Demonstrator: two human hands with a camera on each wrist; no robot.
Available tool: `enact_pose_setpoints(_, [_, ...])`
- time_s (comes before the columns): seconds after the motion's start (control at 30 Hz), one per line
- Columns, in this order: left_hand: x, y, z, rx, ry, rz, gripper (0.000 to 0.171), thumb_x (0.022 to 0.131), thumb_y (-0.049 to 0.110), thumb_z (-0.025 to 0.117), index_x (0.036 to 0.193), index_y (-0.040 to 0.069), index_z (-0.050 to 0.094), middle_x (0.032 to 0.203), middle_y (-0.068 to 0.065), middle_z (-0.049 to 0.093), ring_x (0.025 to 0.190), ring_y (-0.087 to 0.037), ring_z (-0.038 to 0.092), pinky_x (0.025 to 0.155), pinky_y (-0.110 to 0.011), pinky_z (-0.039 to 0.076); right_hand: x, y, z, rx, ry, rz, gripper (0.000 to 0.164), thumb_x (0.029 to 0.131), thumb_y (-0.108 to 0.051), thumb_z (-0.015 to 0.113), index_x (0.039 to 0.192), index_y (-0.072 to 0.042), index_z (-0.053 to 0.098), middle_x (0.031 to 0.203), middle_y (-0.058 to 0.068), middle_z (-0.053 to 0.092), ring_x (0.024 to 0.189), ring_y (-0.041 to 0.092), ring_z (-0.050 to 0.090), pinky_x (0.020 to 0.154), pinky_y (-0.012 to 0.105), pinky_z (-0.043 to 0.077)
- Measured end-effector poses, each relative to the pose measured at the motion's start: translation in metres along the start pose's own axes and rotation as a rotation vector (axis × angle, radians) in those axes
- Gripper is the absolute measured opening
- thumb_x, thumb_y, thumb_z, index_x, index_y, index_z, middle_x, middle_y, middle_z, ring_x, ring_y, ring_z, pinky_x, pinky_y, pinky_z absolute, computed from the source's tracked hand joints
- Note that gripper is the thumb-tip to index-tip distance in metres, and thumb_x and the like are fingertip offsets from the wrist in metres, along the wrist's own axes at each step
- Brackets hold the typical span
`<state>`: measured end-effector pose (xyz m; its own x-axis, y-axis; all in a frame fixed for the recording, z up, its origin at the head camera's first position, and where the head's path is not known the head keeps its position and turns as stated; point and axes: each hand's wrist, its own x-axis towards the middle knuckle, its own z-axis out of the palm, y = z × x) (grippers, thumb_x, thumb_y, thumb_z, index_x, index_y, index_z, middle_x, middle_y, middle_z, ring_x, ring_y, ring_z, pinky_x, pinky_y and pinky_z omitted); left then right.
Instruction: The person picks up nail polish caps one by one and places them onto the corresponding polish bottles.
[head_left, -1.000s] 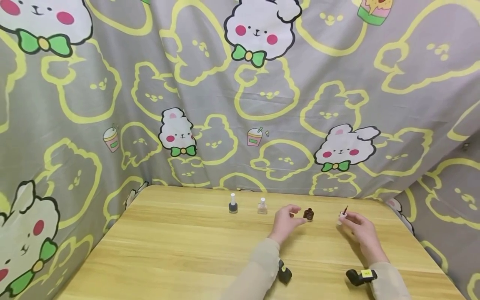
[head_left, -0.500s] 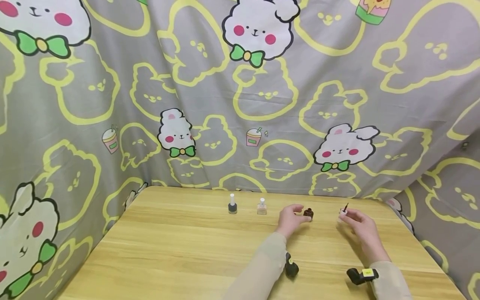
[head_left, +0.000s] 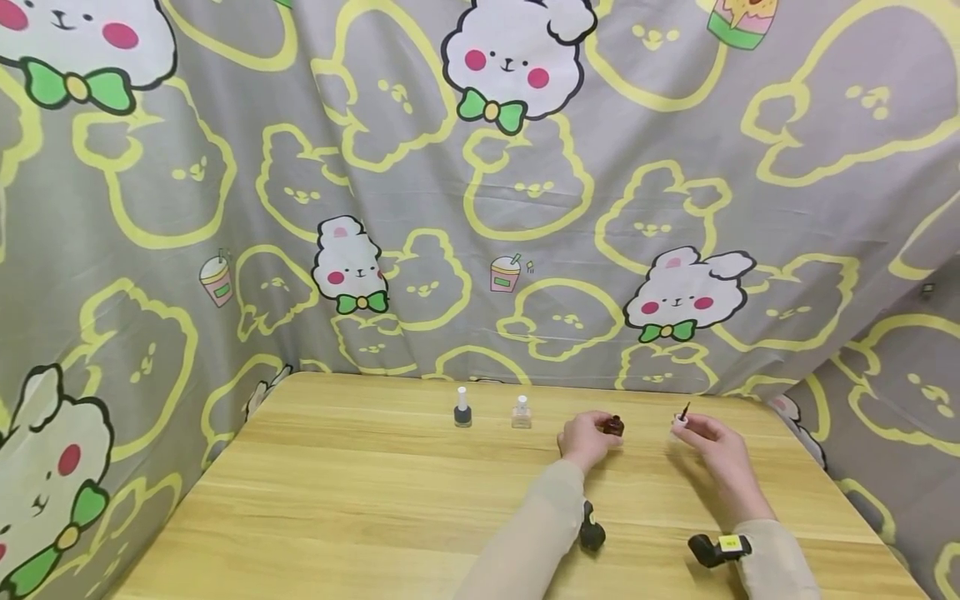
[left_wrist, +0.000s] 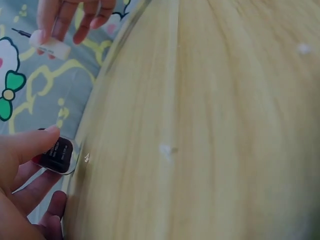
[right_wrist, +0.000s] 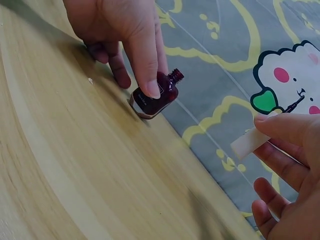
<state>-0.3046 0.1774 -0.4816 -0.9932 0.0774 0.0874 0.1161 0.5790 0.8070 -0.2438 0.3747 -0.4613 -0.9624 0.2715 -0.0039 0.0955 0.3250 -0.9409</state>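
Note:
A dark red nail polish bottle (head_left: 615,426) with its threaded neck bare is pinched between the thumb and fingers of my left hand (head_left: 587,443). Its dark label faces up in the left wrist view (left_wrist: 61,156). Whether the base touches the table cannot be told. To its right, my right hand (head_left: 716,454) holds a white nail polish cap (right_wrist: 250,143) between thumb and fingers. The cap's dark brush (right_wrist: 294,103) points up and away from the hand, apart from the bottle.
Two more capped nail polish bottles stand upright to the left: a dark one (head_left: 462,414) and a clear pinkish one (head_left: 521,414). The wooden table (head_left: 360,492) meets a patterned curtain (head_left: 420,167) along its back edge. Both wrists wear black cameras.
My left hand has moved right, from beside the dark red bottle to gripping it. The right hand keeps hold of the cap with brush, nearly still.

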Motion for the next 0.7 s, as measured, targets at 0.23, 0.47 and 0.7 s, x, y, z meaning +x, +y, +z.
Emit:
enact_pose_setpoints(0.23, [-0.0003, -0.0005, 0.0027, 0.007, 0.005, -0.002, 0.03, 0.072, 0.028, 0.085, 0.1, 0.031, 0.076, 0.096, 0.013, 0.076, 0.094, -0.019, 0.061, 0.077, -0.034, 0.035, -0.0008, -0.0001, 0.0008, -0.035, -0.001, 0.005, 0.041, 0.095, -0.034, 0.063, 0.127, -0.008, 0.057, 0.088, -0.036, 0.058, 0.087, -0.014, 0.05, 0.083, 0.02, 0.041])
enact_pose_setpoints(0.47, [0.0005, -0.0009, 0.0008, 0.016, 0.008, 0.0, 0.019, 0.073, 0.029, 0.085, 0.09, 0.028, 0.076, 0.092, 0.013, 0.075, 0.091, -0.016, 0.064, 0.076, -0.035, 0.035, 0.0001, -0.0018, 0.0036, -0.002, -0.021, 0.005, 0.05, 0.09, -0.041, 0.067, 0.127, -0.008, 0.057, 0.089, -0.035, 0.058, 0.089, -0.013, 0.051, 0.088, 0.025, 0.039])
enact_pose_setpoints(0.7, [0.0007, -0.0009, -0.0035, 0.027, -0.017, 0.022, 0.021, 0.072, 0.031, 0.085, 0.091, 0.027, 0.076, 0.091, 0.012, 0.075, 0.09, -0.013, 0.065, 0.077, -0.033, 0.036, 0.0015, -0.0033, 0.0037, -0.04, -0.007, -0.019, 0.052, 0.091, -0.043, 0.066, 0.128, -0.008, 0.057, 0.088, -0.037, 0.056, 0.089, -0.014, 0.049, 0.085, 0.028, 0.041])
